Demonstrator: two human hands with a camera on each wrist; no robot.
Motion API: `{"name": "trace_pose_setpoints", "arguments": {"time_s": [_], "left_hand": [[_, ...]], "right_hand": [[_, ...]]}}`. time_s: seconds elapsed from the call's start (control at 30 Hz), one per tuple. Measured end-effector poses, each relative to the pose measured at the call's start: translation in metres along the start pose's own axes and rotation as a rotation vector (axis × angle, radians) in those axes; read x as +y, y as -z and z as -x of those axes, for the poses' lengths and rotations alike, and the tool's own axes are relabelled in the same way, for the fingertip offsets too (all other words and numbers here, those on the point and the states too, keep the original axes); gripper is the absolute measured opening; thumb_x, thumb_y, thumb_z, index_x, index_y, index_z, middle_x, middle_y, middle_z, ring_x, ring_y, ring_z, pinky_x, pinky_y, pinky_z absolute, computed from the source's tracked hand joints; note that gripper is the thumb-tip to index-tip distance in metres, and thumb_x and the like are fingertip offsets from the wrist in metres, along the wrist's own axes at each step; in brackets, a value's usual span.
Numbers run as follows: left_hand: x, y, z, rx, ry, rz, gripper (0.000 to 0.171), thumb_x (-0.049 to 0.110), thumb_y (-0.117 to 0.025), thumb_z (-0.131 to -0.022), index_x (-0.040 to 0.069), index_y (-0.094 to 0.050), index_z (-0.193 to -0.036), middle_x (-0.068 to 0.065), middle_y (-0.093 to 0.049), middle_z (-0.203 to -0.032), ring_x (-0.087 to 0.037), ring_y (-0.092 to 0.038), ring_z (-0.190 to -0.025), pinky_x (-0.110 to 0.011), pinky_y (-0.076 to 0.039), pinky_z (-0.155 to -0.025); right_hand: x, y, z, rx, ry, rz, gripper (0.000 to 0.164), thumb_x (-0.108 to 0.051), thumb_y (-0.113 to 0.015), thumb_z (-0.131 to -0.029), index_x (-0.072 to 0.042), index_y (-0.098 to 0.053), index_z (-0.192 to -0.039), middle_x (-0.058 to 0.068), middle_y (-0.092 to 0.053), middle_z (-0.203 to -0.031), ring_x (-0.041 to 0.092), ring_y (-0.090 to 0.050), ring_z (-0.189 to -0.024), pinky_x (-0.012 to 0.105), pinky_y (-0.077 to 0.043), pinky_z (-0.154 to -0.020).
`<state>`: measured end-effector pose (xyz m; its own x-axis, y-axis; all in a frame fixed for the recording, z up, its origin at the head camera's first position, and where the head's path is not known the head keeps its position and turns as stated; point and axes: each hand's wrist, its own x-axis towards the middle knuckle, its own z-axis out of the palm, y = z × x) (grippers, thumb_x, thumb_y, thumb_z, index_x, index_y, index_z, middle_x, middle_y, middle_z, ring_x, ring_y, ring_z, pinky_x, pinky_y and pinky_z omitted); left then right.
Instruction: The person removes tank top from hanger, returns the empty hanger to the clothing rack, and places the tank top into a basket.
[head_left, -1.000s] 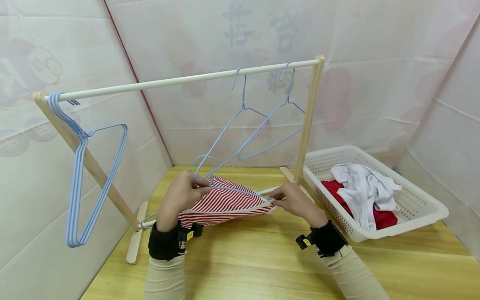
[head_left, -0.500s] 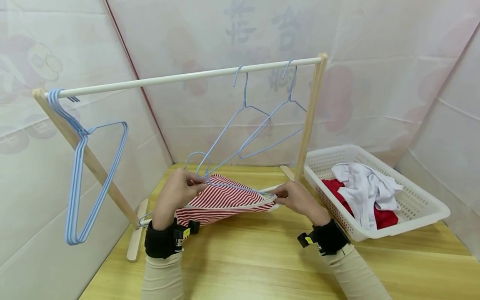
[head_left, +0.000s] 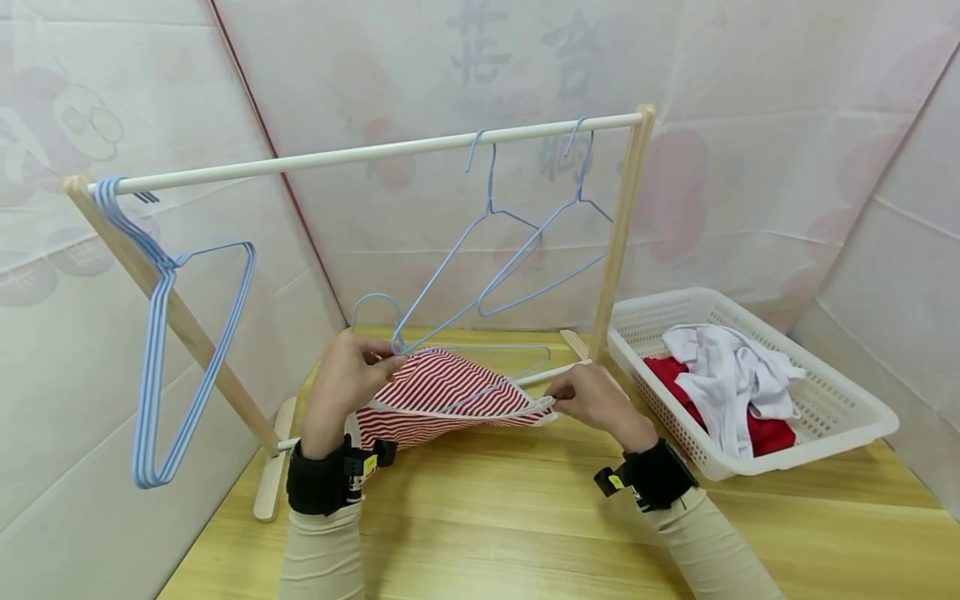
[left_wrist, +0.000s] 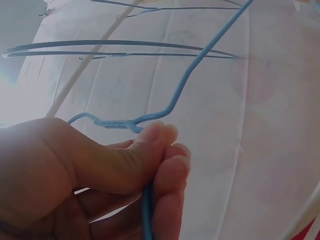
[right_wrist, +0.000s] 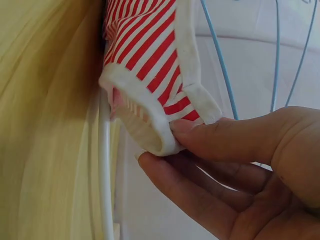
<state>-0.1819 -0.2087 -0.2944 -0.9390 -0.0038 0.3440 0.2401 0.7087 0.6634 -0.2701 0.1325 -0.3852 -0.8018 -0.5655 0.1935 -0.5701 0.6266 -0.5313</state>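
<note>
My left hand (head_left: 345,383) pinches a blue wire clothes hanger (left_wrist: 186,75) just below its twisted neck, thumb against curled fingers. In the head view the hanger's hook rises above that hand, and its far end stands behind a red-and-white striped sleeveless top (head_left: 442,379). Part of the hanger's wire crosses the top's white-trimmed opening. My right hand (head_left: 596,404) pinches the top at its right shoulder, thumb over the white trim (right_wrist: 187,45). From the right wrist, the armhole gapes beside the fingers. The garment's left side is partly hidden by my left hand.
A wooden rack with a white rail (head_left: 315,161) spans the table (head_left: 510,525). Several blue hangers (head_left: 153,367) hang bunched at its left, with two more (head_left: 442,267) towards its right. At right stands a white basket (head_left: 825,400) holding white and red clothes (head_left: 731,375).
My left hand has drawn the hanger leftward and up. Its right end, earlier at the top's right shoulder, now stands free behind the garment. My right hand has kept its pinch, almost in place.
</note>
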Motion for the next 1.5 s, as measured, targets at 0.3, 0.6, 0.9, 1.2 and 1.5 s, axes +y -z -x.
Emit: {"name": "trace_pose_setpoints", "arguments": {"time_s": [0.3,0.6,0.9,1.2,1.5], "left_hand": [[0.001,-0.017,-0.005,0.119,0.017,0.028,0.007,0.005,-0.074,-0.093,0.002,-0.08,-0.091,-0.016,-0.077,-0.081,-0.014,-0.069,-0.063,-0.024,-0.055,-0.061],[0.0,-0.03,-0.011,0.408,-0.124,-0.013,0.015,0.009,-0.079,-0.09,-0.002,-0.081,-0.1,-0.02,-0.079,-0.086,-0.03,-0.074,-0.067,-0.025,-0.052,-0.059],[0.0,-0.035,-0.012,0.464,-0.093,-0.009,0.013,0.008,-0.077,-0.092,-0.002,-0.081,-0.098,-0.019,-0.078,-0.081,-0.031,-0.073,-0.066,-0.021,-0.05,-0.059],[-0.003,-0.048,-0.02,0.45,-0.083,-0.017,0.013,0.009,-0.077,-0.091,-0.001,-0.081,-0.097,-0.019,-0.079,-0.085,-0.029,-0.076,-0.069,-0.035,-0.058,-0.062],[-0.012,-0.046,-0.037,0.421,-0.14,-0.035,0.013,0.01,-0.074,-0.094,-0.001,-0.081,-0.094,-0.019,-0.077,-0.079,-0.032,-0.074,-0.07,-0.045,-0.057,-0.067]], "right_hand": [[-0.013,-0.01,0.0,0.006,0.053,0.027,0.012,0.001,-0.077,-0.087,-0.008,-0.083,-0.093,0.006,-0.08,-0.088,0.017,-0.074,-0.081,0.03,-0.059,-0.073],[-0.019,-0.011,0.0,-0.025,0.095,-0.003,0.013,0.004,-0.075,-0.088,-0.005,-0.082,-0.093,0.006,-0.08,-0.087,0.015,-0.074,-0.081,0.026,-0.058,-0.072],[-0.018,-0.012,-0.001,-0.027,0.122,-0.016,0.016,0.007,-0.074,-0.087,-0.005,-0.083,-0.094,0.007,-0.079,-0.087,0.014,-0.074,-0.08,0.025,-0.058,-0.071],[-0.015,-0.013,-0.001,-0.047,0.105,-0.027,0.015,0.006,-0.074,-0.087,-0.005,-0.083,-0.093,0.006,-0.08,-0.087,0.016,-0.074,-0.081,0.026,-0.058,-0.071],[-0.015,-0.009,-0.002,-0.022,0.074,-0.011,0.015,0.005,-0.075,-0.087,-0.005,-0.082,-0.095,0.007,-0.08,-0.089,0.019,-0.075,-0.083,0.03,-0.061,-0.074]]}}
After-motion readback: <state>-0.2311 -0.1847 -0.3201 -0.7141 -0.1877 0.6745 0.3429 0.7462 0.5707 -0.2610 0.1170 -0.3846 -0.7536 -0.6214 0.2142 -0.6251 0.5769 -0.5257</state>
